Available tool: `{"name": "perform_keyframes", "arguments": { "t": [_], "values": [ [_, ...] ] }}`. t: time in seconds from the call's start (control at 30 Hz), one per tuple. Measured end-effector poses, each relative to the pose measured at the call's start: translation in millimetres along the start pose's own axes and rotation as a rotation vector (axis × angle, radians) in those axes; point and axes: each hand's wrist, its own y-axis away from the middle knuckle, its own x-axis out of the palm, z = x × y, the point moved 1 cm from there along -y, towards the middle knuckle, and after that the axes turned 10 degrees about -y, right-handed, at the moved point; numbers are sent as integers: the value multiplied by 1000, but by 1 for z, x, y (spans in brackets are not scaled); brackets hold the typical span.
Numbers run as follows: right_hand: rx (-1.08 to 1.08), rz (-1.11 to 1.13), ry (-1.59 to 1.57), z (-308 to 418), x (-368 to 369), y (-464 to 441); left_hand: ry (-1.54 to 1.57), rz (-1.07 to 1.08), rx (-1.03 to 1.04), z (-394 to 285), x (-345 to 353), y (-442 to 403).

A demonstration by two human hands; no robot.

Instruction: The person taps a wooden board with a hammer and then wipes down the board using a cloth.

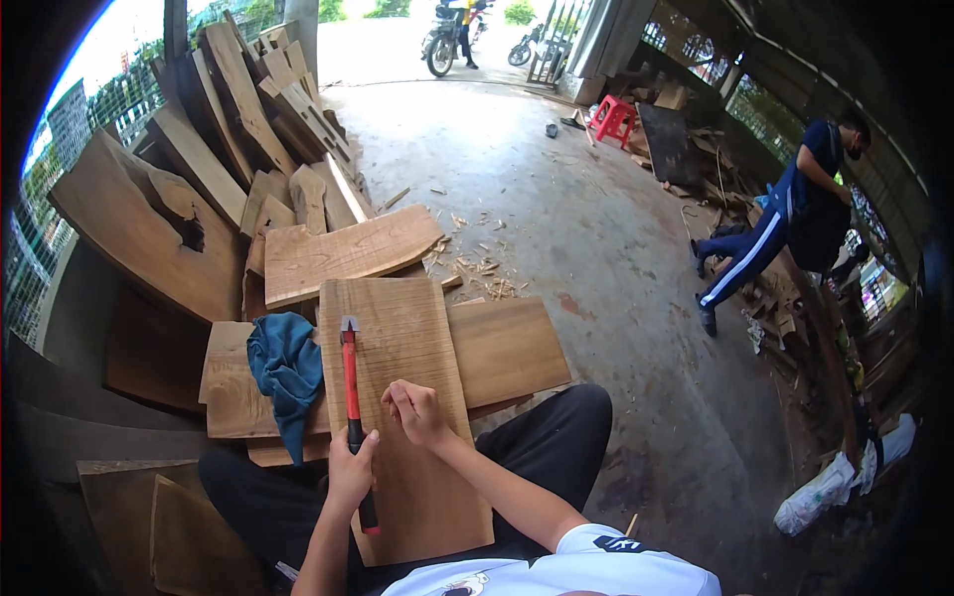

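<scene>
My left hand (353, 469) is wrapped round the black grip of a claw hammer (350, 382) with a red and black handle. Its small grey metal head points away from me, over a long wooden board (427, 497) that lies across my lap. Just right of the hammer, my right hand (417, 413) is closed above the same board, fingers curled in. Whatever those fingers may hold is hidden. A crumpled teal cloth (285, 363) lies left of the board on another plank (229, 382).
A curved slab (348, 248) and a flat board (512, 348) lie around the lap board. Thick slabs (238, 99) lean at the left. Wood chips (482, 278) litter the concrete floor (636, 328). A person (795, 209) stands at right, near a red stool (613, 119). Motorcycles (442, 50) stand outside.
</scene>
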Motion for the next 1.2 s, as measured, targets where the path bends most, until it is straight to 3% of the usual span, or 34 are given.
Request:
{"name": "perform_keyframes", "arguments": {
  "t": [0.07,0.2,0.27,0.57,0.63,0.87,1.2],
  "values": [
    [-5,2,29,-1,0,2,28,34,-48,-3,0,14],
    [11,-2,-8,-1,-2,0,-83,-29,80,5,3,25],
    [13,-2,-7,-5,-3,-1,186,77,-87,12,6,27],
    [51,-52,-53,-9,-1,-3,110,24,-27,21,24,57],
    [-88,-39,80,-14,-2,-6,72,6,-54,36,27,52],
    [-160,-79,184,-12,-1,-6,-1,-21,-11,33,36,55],
    [-113,-96,195,-14,2,-7,-7,-51,0,38,32,49]
  ]
}}
